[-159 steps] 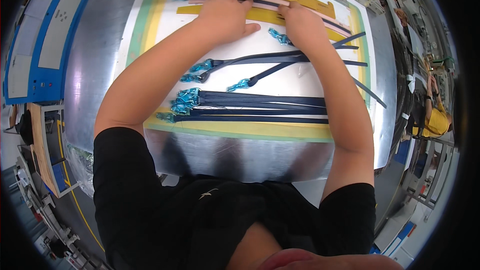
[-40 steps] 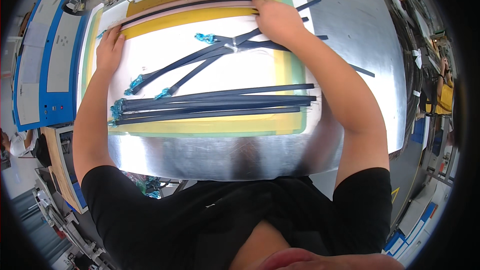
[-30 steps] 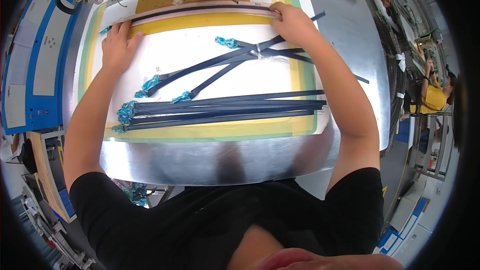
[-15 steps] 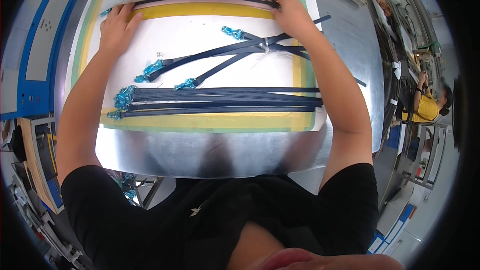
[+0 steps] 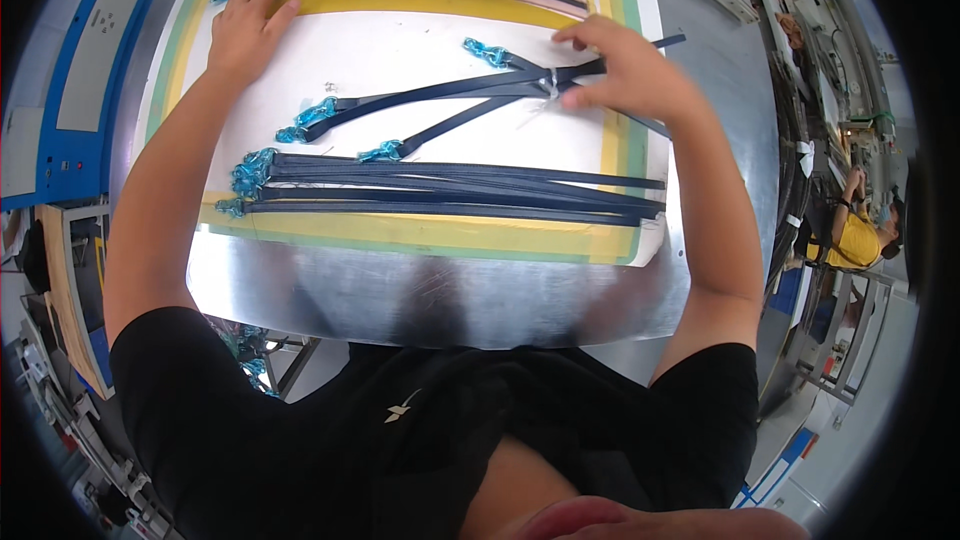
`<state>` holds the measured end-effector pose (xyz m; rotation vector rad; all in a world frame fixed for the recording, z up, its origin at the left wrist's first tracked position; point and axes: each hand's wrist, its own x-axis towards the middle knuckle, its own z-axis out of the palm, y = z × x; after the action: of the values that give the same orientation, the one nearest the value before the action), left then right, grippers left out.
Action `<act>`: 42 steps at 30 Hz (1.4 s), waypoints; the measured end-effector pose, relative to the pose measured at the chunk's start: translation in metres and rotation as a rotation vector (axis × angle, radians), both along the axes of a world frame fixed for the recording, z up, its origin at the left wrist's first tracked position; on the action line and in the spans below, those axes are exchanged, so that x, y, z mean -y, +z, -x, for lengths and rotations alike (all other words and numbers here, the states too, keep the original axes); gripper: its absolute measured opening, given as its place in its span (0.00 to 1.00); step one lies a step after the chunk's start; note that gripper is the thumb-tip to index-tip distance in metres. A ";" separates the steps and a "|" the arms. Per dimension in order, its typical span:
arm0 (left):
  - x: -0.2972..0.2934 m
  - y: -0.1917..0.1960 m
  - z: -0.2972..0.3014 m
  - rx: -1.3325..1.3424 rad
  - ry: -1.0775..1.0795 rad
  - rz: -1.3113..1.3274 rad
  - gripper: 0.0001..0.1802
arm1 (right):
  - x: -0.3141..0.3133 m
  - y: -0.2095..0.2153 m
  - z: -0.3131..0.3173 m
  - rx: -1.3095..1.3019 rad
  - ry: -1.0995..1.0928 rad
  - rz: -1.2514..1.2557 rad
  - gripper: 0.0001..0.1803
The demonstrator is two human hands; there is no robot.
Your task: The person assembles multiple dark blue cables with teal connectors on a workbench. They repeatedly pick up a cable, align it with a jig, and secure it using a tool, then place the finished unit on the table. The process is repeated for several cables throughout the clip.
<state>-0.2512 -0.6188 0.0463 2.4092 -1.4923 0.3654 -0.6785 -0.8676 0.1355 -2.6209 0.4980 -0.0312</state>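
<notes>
Resting apart on a white template over a steel table, both hands lie flat.

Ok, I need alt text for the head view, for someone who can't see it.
A person leans over a white work board on a metal table, right hand on crossed dark blue straps, left hand flat at the board's far left corner. More straps with teal ends lie side by side nearer the person.

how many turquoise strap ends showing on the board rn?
5, maybe more bunched: turquoise strap ends at top centre, mid-left, centre, and two stacked at the left. Right hand may hide others.
</notes>
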 end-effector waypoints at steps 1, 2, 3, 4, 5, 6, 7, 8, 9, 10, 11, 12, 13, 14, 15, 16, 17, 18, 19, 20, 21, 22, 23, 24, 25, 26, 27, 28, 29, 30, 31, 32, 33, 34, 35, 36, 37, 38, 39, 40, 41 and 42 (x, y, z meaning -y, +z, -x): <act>0.000 0.001 0.000 -0.016 0.004 -0.014 0.31 | -0.005 -0.005 0.001 -0.012 0.044 -0.003 0.27; 0.001 0.001 0.000 -0.032 0.009 -0.028 0.31 | -0.011 -0.009 0.000 -0.023 0.087 -0.005 0.26; 0.003 0.000 0.002 -0.023 0.004 -0.011 0.31 | -0.018 -0.011 -0.004 -0.059 0.030 0.021 0.23; 0.008 -0.003 0.008 -0.013 -0.004 0.006 0.32 | -0.019 -0.014 -0.004 -0.059 0.008 0.011 0.23; 0.011 -0.005 0.013 -0.001 -0.012 0.022 0.32 | -0.018 -0.019 -0.004 -0.055 -0.014 0.000 0.22; 0.014 -0.007 0.019 -0.014 -0.018 0.026 0.33 | -0.019 -0.022 -0.004 -0.051 -0.037 -0.011 0.22; 0.017 -0.006 0.025 -0.026 -0.025 0.031 0.33 | -0.022 -0.022 -0.004 -0.052 -0.058 0.012 0.21; 0.022 -0.003 0.028 -0.038 -0.036 0.040 0.34 | -0.025 -0.021 -0.008 -0.033 -0.062 0.018 0.21; 0.023 0.001 0.030 -0.091 -0.055 0.060 0.34 | -0.028 -0.022 -0.011 -0.015 -0.067 0.026 0.20; 0.027 0.002 0.046 -0.135 -0.063 0.063 0.33 | -0.027 -0.021 -0.004 -0.001 -0.069 0.043 0.20; 0.026 0.007 0.054 -0.171 -0.077 0.059 0.33 | -0.030 -0.018 -0.005 -0.027 -0.073 0.045 0.20; 0.027 0.013 0.060 -0.208 -0.092 0.054 0.33 | -0.034 -0.015 -0.007 -0.053 -0.076 0.047 0.20; 0.029 0.018 0.062 -0.233 -0.125 0.011 0.31 | -0.037 -0.014 -0.008 -0.076 -0.078 0.048 0.21; 0.031 0.020 0.061 -0.237 -0.194 0.002 0.30 | -0.038 -0.013 -0.008 -0.061 -0.083 0.056 0.20; 0.034 0.021 0.061 -0.240 -0.262 -0.007 0.30 | -0.039 -0.012 -0.008 -0.047 -0.086 0.063 0.20; 0.036 0.026 0.066 -0.245 -0.331 -0.024 0.29 | -0.039 -0.014 -0.006 -0.034 -0.091 0.065 0.19; 0.038 0.030 0.072 -0.234 -0.349 -0.060 0.29 | -0.037 -0.015 -0.004 -0.030 -0.087 0.063 0.19; 0.040 0.036 0.078 -0.190 -0.354 -0.074 0.29 | -0.035 -0.014 -0.002 -0.027 -0.082 0.062 0.18; 0.042 0.041 0.081 -0.150 -0.362 -0.090 0.29 | -0.035 -0.013 -0.002 -0.027 -0.079 0.058 0.18; 0.043 0.044 0.084 -0.110 -0.369 -0.105 0.29 | -0.035 -0.013 -0.002 -0.030 -0.073 0.048 0.18; 0.045 0.044 0.086 -0.098 -0.369 -0.099 0.28 | -0.034 -0.011 -0.003 -0.033 -0.067 0.039 0.17; 0.046 0.044 0.089 -0.132 -0.363 -0.097 0.28 | -0.034 -0.011 -0.003 -0.038 -0.058 0.032 0.17; 0.048 0.044 0.094 -0.166 -0.358 -0.095 0.28 | -0.032 -0.013 -0.002 -0.035 -0.047 0.038 0.17; 0.051 0.044 0.099 -0.200 -0.353 -0.093 0.28 | -0.030 -0.016 -0.002 -0.033 -0.038 0.044 0.17; 0.055 0.044 0.106 -0.228 -0.400 -0.098 0.28 | -0.027 -0.018 -0.002 -0.031 -0.027 0.049 0.16; 0.058 0.043 0.114 -0.215 -0.413 -0.096 0.29 | -0.026 -0.019 -0.002 -0.026 -0.028 0.052 0.17; 0.061 0.042 0.123 -0.202 -0.428 -0.094 0.29 | -0.025 -0.019 -0.003 -0.022 -0.030 0.056 0.17; 0.064 0.041 0.130 -0.193 -0.445 -0.092 0.29 | -0.025 -0.018 -0.004 -0.021 -0.035 0.059 0.18; 0.067 0.039 0.135 -0.183 -0.453 -0.101 0.30 | -0.026 -0.014 -0.005 -0.028 -0.033 0.048 0.18; 0.070 0.041 0.140 -0.218 -0.461 -0.126 0.30 | -0.026 -0.008 -0.006 -0.035 -0.030 0.037 0.18; 0.071 0.048 0.142 -0.254 -0.473 -0.152 0.30 | -0.028 -0.005 -0.011 -0.043 -0.030 0.026 0.18; 0.074 0.051 0.143 -0.289 -0.483 -0.179 0.30 | -0.027 -0.005 -0.017 0.030 -0.065 0.035 0.18; 0.077 0.050 0.144 -0.254 -0.493 -0.153 0.30 | -0.025 -0.006 -0.024 0.103 -0.099 0.045 0.18; 0.082 0.047 0.147 -0.223 -0.501 -0.121 0.31 | -0.019 -0.007 -0.032 0.173 -0.131 0.061 0.18; 0.089 0.045 0.154 -0.186 -0.501 -0.087 0.32 | -0.004 -0.013 -0.040 0.238 -0.190 -0.012 0.18; 0.095 0.042 0.162 -0.148 -0.489 -0.077 0.33 | 0.008 -0.019 -0.046 0.293 -0.258 0.044 0.18; 0.104 0.039 0.174 -0.109 -0.474 -0.063 0.34 | 0.021 -0.023 -0.047 0.347 -0.322 0.102 0.18; 0.110 0.035 0.177 -0.071 -0.467 -0.054 0.35 | 0.026 -0.030 -0.052 0.401 -0.395 0.157 0.18; 0.116 0.030 0.177 -0.065 -0.455 -0.072 0.38 | 0.029 -0.041 -0.055 0.396 -0.432 0.183 0.19; 0.119 0.026 0.177 -0.055 -0.450 -0.074 0.38 | 0.027 -0.050 -0.059 0.392 -0.467 0.205 0.19; 0.121 0.022 0.177 -0.044 -0.444 -0.077 0.38 | 0.026 -0.057 -0.062 0.387 -0.502 0.227 0.20; 0.123 0.020 0.175 -0.034 -0.438 -0.079 0.39 | 0.028 -0.062 -0.063 0.356 -0.484 0.249 0.20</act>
<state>-0.4265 -0.7421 0.0660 2.0471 -1.9860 0.1682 -0.6158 -0.8957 0.0738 -2.5748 1.0327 -0.7413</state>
